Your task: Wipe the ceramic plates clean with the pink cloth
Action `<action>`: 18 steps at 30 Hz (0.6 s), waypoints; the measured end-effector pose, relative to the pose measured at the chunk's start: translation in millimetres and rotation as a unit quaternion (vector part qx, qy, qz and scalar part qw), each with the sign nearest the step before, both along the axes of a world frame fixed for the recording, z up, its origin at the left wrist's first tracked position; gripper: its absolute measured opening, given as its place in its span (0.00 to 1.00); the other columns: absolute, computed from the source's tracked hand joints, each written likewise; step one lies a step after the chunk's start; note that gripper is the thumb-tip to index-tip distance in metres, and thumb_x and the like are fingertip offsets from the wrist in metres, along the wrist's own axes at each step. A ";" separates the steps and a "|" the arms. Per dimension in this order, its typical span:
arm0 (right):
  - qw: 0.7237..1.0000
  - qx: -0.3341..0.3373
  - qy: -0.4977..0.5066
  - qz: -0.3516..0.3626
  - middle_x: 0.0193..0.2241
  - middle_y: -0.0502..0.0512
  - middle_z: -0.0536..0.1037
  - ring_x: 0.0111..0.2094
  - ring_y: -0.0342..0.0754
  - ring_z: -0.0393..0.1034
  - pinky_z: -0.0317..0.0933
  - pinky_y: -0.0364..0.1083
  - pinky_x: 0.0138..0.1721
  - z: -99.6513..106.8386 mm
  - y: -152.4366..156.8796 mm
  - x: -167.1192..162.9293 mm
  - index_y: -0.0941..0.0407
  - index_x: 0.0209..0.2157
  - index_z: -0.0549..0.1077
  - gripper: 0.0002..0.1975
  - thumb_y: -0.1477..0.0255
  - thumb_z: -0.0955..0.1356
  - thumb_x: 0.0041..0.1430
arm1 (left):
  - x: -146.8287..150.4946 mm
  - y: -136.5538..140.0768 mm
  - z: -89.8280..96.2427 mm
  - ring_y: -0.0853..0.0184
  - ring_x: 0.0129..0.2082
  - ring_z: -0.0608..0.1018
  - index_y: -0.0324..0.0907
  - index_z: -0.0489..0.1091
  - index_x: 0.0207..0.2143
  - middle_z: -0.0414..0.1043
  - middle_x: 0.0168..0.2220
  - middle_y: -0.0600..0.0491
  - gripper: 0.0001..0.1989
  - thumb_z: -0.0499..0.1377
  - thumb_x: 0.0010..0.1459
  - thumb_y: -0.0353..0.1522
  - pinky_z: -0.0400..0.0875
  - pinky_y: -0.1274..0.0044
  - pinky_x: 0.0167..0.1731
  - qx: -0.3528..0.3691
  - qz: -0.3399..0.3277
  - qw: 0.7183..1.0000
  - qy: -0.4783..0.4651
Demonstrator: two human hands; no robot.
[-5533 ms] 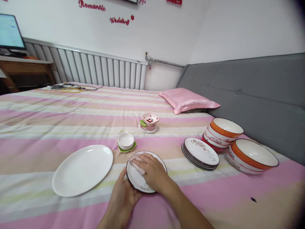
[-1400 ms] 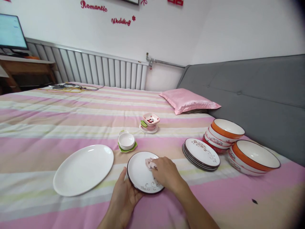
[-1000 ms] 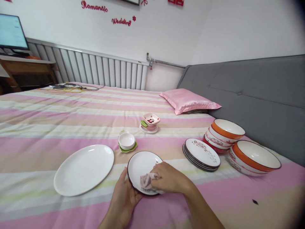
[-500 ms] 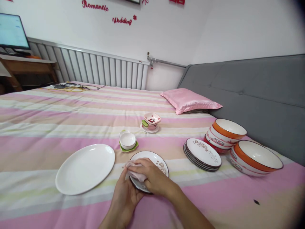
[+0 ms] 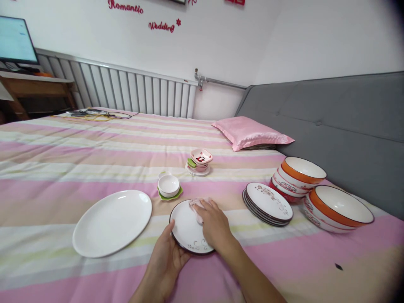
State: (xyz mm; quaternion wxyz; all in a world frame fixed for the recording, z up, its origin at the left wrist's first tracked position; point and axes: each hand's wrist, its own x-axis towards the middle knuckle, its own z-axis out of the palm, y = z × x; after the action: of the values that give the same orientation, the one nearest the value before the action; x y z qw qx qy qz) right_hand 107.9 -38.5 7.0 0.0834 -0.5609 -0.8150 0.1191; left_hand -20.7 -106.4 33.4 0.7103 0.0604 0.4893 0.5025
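Plate (image 5: pixel 185 225), edge-held in the left grip (image 5: pixel 166 257), sits apart from platter (image 5: pixel 112 224).

One cloth (image 5: pixel 197 208) and one plate (image 5: pixel 186 231) were at six o'clock, one platter (image 5: pixel 112 223) at eight, two orange-rimmed bowls (image 5: pixel 342 206) at three.

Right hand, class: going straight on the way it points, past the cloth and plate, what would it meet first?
The right hand would probably meet the small white bowl on the green dish first, though depth is unclear.
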 end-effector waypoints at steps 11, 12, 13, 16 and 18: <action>0.996 -0.004 -0.057 -0.068 0.35 0.58 0.79 0.43 0.55 0.68 0.59 0.48 0.37 38.1 -16.9 3.6 0.52 0.38 0.76 0.16 0.75 0.59 0.57 | 4.0 -3.8 -8.3 0.61 0.36 0.80 0.31 0.66 0.46 0.77 0.39 0.40 0.18 0.58 0.50 0.23 0.75 0.72 0.39 0.018 0.009 0.997 0.070; 0.996 -0.006 -0.061 -0.069 0.34 0.59 0.79 0.41 0.54 0.69 0.58 0.48 0.36 40.5 -18.0 3.7 0.53 0.37 0.76 0.16 0.75 0.59 0.57 | 4.4 -4.1 -8.8 0.61 0.37 0.80 0.31 0.66 0.46 0.77 0.39 0.40 0.18 0.57 0.50 0.22 0.75 0.72 0.39 0.024 0.007 0.997 0.071; 0.995 -0.009 -0.065 -0.071 0.33 0.60 0.78 0.40 0.53 0.70 0.58 0.47 0.36 42.7 -18.9 4.0 0.54 0.37 0.76 0.15 0.74 0.59 0.58 | 4.8 -4.4 -9.2 0.61 0.37 0.80 0.32 0.66 0.46 0.77 0.40 0.41 0.18 0.57 0.50 0.22 0.75 0.72 0.40 0.030 0.005 0.997 0.071; 0.994 -0.021 -0.074 -0.078 0.33 0.61 0.78 0.38 0.51 0.71 0.57 0.46 0.35 48.0 -19.9 5.1 0.56 0.37 0.76 0.15 0.73 0.59 0.59 | 6.4 -5.0 -10.2 0.60 0.40 0.79 0.34 0.67 0.45 0.76 0.42 0.41 0.18 0.58 0.50 0.22 0.74 0.72 0.41 0.052 0.006 0.996 0.073; 0.994 -0.016 -0.073 -0.083 0.34 0.61 0.78 0.37 0.51 0.72 0.57 0.45 0.35 50.7 -19.8 5.6 0.56 0.38 0.76 0.15 0.72 0.58 0.59 | 7.4 -5.0 -10.4 0.60 0.42 0.78 0.34 0.69 0.45 0.76 0.43 0.41 0.18 0.59 0.48 0.22 0.74 0.72 0.42 0.069 0.008 0.995 0.072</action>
State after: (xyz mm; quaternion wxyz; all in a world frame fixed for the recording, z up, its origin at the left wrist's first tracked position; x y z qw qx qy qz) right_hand 113.5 -58.4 57.7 0.0239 -0.6348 -0.7677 0.0840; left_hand -13.3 -111.5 23.0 0.6633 0.1412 0.5042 0.5347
